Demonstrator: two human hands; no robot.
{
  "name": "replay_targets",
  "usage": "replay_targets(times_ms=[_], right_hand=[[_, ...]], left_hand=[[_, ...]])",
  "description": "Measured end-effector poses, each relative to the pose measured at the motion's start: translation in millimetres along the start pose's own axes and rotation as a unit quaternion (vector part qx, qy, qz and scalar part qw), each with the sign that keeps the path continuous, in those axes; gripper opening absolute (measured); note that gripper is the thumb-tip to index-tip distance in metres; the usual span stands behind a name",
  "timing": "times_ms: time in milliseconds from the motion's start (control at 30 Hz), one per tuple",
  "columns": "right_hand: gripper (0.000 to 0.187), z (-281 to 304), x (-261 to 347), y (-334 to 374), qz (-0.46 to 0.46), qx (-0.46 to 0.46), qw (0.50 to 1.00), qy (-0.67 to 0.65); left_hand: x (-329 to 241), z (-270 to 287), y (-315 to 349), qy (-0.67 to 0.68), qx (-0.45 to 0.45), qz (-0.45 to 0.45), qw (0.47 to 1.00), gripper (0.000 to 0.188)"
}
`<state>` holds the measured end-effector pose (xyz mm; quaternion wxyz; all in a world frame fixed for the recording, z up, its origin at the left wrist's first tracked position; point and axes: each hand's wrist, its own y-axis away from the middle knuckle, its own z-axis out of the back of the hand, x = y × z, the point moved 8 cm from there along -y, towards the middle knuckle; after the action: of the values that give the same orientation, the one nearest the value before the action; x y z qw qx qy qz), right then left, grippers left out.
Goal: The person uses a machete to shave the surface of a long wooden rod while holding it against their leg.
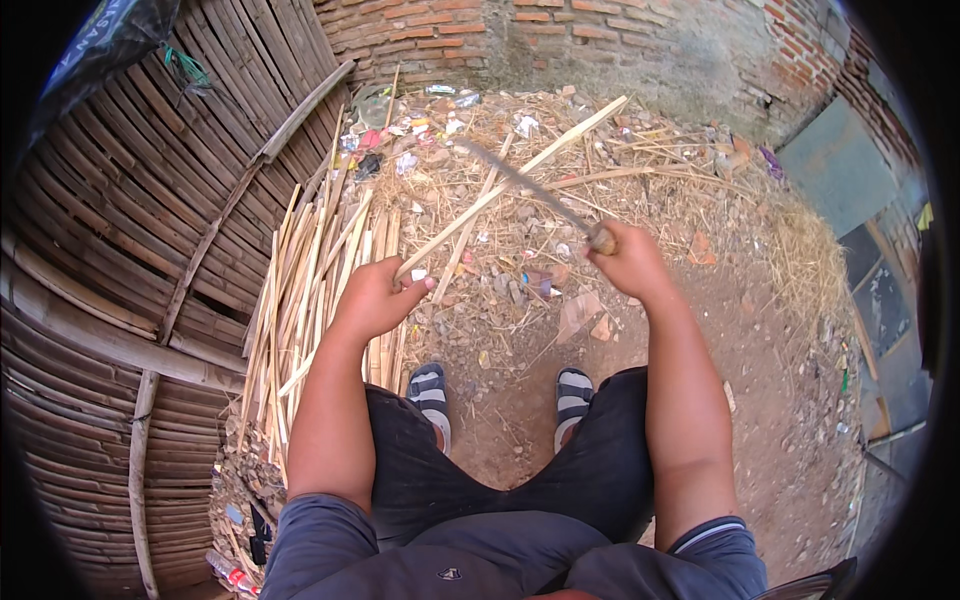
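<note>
My left hand (378, 297) is closed around the near end of a long, pale bamboo strip (467, 216), which slants away up to the right. In my right hand (634, 263) is a machete (548, 198), gripped by its wooden handle (602, 238). Its dark, slightly blurred blade points up to the left and crosses the strip in the picture; whether the two touch I cannot tell. Beside my left forearm lies a pile of split bamboo strips (318, 250). A further strip (467, 240) lies on the ground below the held one.
To the left stands a bamboo slat wall (110, 240), and a brick wall (440, 40) closes the far side. Litter, shavings and stones cover the ground, with a dry straw heap (810, 250) at right. Grey panels (838, 165) lean farther right. My sandalled feet (430, 395) stand apart.
</note>
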<state>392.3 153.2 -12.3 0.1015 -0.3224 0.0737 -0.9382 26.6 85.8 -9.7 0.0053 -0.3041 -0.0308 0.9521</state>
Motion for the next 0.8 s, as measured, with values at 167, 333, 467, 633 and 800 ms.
replay_targets(times_ms=[167,333,467,633,800], right_hand=[[0.026,-37.5,56.6,16.7,0.111,0.121,0.982,0.096],[0.027,-28.6,43.3,10.0,0.083,0.110,0.990,0.043],[0.030,-3.5,-17.8,-3.1,-0.045,0.030,0.998,-0.024],[0.032,6.7,-33.7,-6.1,-0.070,-0.010,0.997,-0.021],[0.029,-25.7,12.0,0.2,0.042,0.077,0.996,0.019]], left_hand=[[-0.6,-7.4,0.1,-0.005,0.026,-0.003,1.000,0.046],[6.6,-1.7,-0.5,0.005,0.018,0.011,1.000,0.046],[4.7,5.8,-0.6,-0.006,-0.004,-0.002,1.000,0.046],[7.6,1.5,-0.6,-0.001,0.013,0.009,1.000,0.047],[6.5,-7.5,-1.5,-0.006,0.021,-0.003,1.000,0.048]])
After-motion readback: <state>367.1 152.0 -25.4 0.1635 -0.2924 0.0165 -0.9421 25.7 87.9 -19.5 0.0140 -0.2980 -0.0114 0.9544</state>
